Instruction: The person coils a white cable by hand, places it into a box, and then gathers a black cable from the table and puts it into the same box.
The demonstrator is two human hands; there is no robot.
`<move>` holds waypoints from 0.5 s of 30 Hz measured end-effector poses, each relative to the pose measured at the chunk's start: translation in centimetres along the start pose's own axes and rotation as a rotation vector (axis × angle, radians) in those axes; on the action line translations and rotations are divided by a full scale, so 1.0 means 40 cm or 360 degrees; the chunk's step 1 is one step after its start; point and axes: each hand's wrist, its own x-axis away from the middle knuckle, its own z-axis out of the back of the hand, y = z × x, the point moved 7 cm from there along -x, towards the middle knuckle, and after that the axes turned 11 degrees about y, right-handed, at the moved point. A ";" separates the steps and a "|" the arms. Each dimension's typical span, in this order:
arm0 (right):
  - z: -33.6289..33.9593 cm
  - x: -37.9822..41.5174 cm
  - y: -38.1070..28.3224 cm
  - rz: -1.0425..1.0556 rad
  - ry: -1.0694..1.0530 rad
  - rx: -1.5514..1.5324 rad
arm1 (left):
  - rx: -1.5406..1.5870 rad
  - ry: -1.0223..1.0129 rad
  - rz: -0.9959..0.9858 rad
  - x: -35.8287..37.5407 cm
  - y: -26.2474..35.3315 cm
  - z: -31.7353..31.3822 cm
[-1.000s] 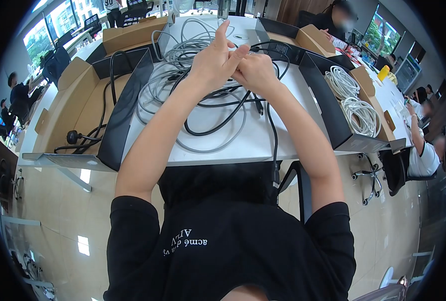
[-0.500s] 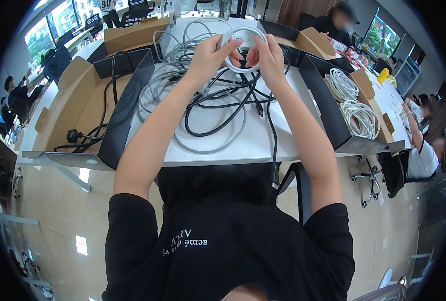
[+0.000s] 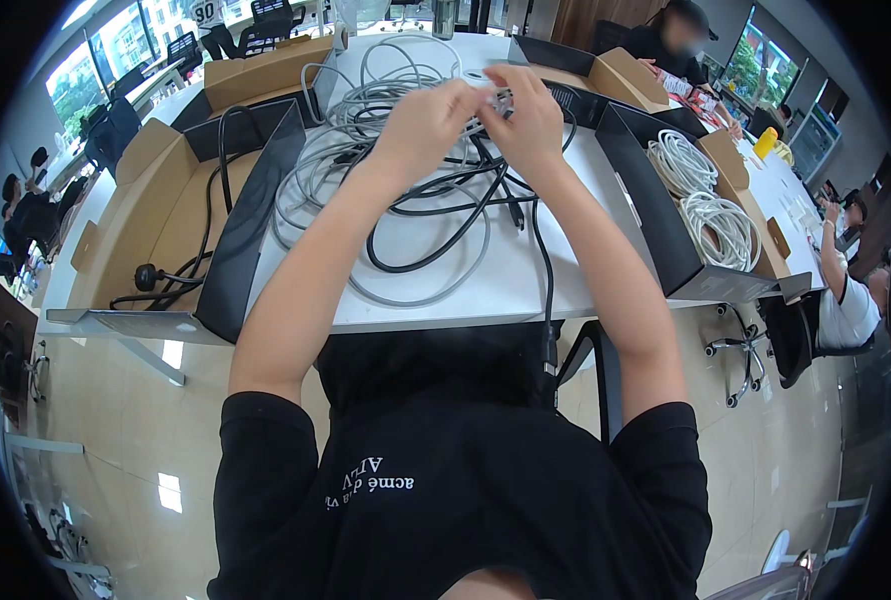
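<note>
Over the tangled pile, my left hand [image 3: 427, 125] is closed, its fingertips at a coil of white cable [image 3: 503, 101]. Most of that coil is hidden behind my fingers. Opposite it, my right hand [image 3: 527, 118] bends over the same coil, thumb and fingers pinched toward the left fingertips; some motion blur shows there. Beneath both hands lie loose grey cables [image 3: 310, 185] and a black cable [image 3: 415, 266] with a plug end on the white table [image 3: 415, 318].
An open black box [image 3: 255, 220] on the left holds a black power cord [image 3: 150, 277]. On the right, another open box [image 3: 655, 220] contains coiled white cables [image 3: 717, 230]. Two more open boxes stand behind. A person [image 3: 670, 45] sits beyond the table; others sit farther right.
The white coil, held up as an open ring before, is now mostly covered by my hands. My left hand has moved right and turned, and my fingertips have come together.
</note>
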 end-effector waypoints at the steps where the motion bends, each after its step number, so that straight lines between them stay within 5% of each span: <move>1: 0.000 0.000 -0.010 0.0110 -0.0013 -0.0016 | -0.0210 -0.0018 -0.0171 0.009 0.015 -0.007; 7: -0.062 0.039 0.058 -0.0426 -0.0595 -0.0310 | -0.0356 -0.0133 -0.0202 0.020 0.036 -0.022; 15: -0.092 0.069 0.079 -0.1264 -0.0629 -0.1086 | -0.0314 -0.0096 0.0018 0.008 0.021 -0.004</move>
